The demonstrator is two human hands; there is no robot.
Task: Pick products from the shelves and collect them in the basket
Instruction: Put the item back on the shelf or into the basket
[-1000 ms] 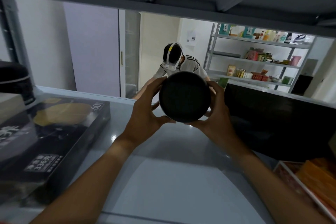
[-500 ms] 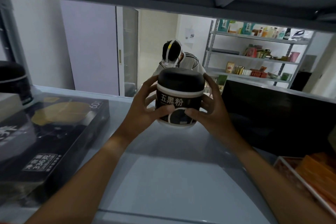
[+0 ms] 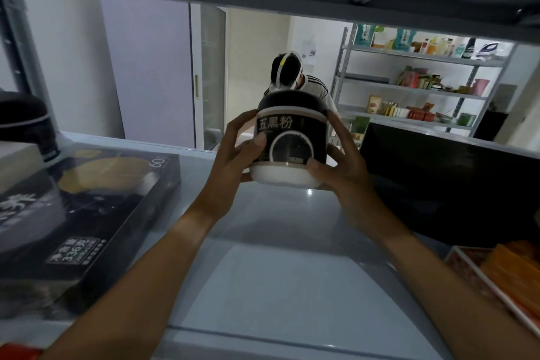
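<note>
A dark-lidded jar (image 3: 290, 137) with a black label and white base is held upright between two hands just above a grey shelf (image 3: 277, 286). The left hand (image 3: 233, 155) grips its left side, the right hand (image 3: 342, 161) its right, thumbs across the front.

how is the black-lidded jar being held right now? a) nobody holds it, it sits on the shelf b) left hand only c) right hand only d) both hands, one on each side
d: the left hand and right hand grip opposite sides of the jar, held upright above the shelf.
</note>
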